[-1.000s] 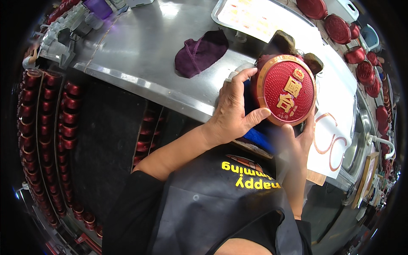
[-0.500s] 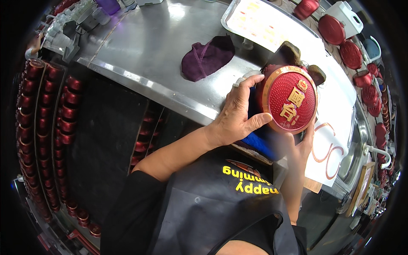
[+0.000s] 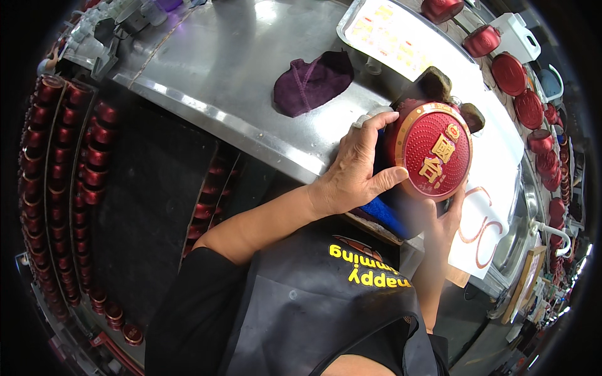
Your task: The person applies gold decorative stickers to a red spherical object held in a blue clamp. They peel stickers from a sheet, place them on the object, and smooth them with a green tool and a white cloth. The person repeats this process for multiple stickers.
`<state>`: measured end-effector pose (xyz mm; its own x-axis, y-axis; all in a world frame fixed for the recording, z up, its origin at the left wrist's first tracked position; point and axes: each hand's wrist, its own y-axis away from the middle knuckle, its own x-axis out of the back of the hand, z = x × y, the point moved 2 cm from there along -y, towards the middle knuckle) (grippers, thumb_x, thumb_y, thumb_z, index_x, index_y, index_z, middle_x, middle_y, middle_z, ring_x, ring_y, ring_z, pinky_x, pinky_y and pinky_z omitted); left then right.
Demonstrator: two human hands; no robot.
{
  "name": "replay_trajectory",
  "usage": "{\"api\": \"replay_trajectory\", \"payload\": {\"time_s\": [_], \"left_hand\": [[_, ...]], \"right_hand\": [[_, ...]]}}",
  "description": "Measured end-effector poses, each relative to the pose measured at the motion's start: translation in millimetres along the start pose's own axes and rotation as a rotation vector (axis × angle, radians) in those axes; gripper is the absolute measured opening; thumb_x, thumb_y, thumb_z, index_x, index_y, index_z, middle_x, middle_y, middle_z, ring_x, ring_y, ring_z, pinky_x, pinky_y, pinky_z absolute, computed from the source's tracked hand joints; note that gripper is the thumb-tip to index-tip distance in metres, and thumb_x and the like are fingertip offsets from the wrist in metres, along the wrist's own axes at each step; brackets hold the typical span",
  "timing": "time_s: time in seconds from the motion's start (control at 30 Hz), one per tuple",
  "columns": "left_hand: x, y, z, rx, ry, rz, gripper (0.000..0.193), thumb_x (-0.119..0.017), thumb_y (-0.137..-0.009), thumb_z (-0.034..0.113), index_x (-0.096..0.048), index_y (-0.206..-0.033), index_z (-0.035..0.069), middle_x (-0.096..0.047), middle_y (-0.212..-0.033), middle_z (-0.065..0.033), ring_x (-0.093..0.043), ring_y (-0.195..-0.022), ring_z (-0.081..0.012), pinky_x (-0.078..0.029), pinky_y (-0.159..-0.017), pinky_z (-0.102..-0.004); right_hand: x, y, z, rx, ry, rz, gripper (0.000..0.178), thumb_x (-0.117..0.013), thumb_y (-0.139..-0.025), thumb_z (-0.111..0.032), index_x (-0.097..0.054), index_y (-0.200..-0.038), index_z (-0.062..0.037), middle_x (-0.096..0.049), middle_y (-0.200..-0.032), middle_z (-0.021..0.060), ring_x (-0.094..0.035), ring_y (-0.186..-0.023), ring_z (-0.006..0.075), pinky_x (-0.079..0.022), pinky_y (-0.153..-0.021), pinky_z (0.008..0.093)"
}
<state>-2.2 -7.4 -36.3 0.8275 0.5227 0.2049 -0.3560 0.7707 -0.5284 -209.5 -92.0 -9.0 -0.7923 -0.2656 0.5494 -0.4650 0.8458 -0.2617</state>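
Both hands hold a red, drum-shaped jar (image 3: 436,150), its round studded face tilted up with a gold rim and raised gold lettering. My left hand (image 3: 354,166) presses its left side, fingers along the upper edge and thumb at the lower rim. From below, my right hand (image 3: 444,222) supports the lower right edge; part of it is blurred. Beneath the jar, blue cloth (image 3: 384,218) shows near my apron. Two brownish, block-like pieces, one upper (image 3: 434,84) and one to the right (image 3: 471,117), sit just beyond the jar's far edge.
A purple cloth (image 3: 313,84) lies on the steel table (image 3: 207,69). At the far side is a tray (image 3: 382,28) with orange-and-white pieces. White paper (image 3: 483,241) with reddish-brown curved strips is at the right. Red jars (image 3: 509,74) line the right; stacked red jars (image 3: 47,156) fill the left.
The view has turned slightly, so the surroundings appear shifted. Both hands keep their hold on the jar, whose face stays turned up with almost the same tilt.
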Motion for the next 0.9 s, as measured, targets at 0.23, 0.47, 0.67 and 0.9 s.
{"api": "replay_trajectory", "payload": {"time_s": [0.23, 0.47, 0.67, 0.9], "left_hand": [[0, 0, -1, 0.028, 0.035, -0.011, 0.083, -0.072, -0.094, 0.046, -0.030, -0.151, 0.003, -0.044, -0.143, -0.0242, -0.046, -0.129, -0.0391, -0.036, -0.111, -0.0491], [1, 1, 0, 0.011, 0.026, 0.001, 0.083, -0.071, -0.095, 0.047, -0.030, -0.151, 0.002, -0.045, -0.143, -0.0246, -0.047, -0.129, -0.0398, -0.037, -0.111, -0.0492], [2, 2, -2, 0.000, -0.020, 0.014, 0.081, -0.069, -0.097, 0.046, -0.030, -0.152, 0.001, -0.044, -0.144, -0.0251, -0.048, -0.128, -0.0400, -0.037, -0.111, -0.0483], [6, 34, 43, -0.295, -0.559, -0.149, 0.088, -0.040, -0.100, 0.071, -0.038, -0.158, 0.005, -0.037, -0.155, -0.0240, -0.027, -0.147, -0.0413, -0.020, -0.116, -0.0594]], "right_hand": [[2, 1, -1, -0.057, -0.048, -0.048, 0.104, -0.077, -0.085, -0.057, -0.033, -0.155, 0.0053, -0.048, -0.150, 0.0216, -0.046, -0.140, 0.0307, -0.032, -0.118, 0.0420], [2, 1, -1, -0.084, -0.015, -0.059, 0.113, -0.077, -0.084, -0.064, -0.029, -0.157, 0.0065, -0.043, -0.154, 0.0225, -0.043, -0.142, 0.0312, -0.031, -0.118, 0.0422], [1, 2, 1, -0.011, -0.004, -0.001, 0.082, -0.075, -0.087, -0.039, -0.043, -0.150, 0.0024, -0.056, -0.142, 0.0198, -0.051, -0.135, 0.0298, -0.034, -0.117, 0.0416], [3, -1, 0, -0.063, -0.045, -0.096, 0.111, -0.077, -0.084, -0.064, -0.030, -0.156, 0.0075, -0.046, -0.150, 0.0217, -0.046, -0.138, 0.0306, -0.035, -0.115, 0.0426]]}}
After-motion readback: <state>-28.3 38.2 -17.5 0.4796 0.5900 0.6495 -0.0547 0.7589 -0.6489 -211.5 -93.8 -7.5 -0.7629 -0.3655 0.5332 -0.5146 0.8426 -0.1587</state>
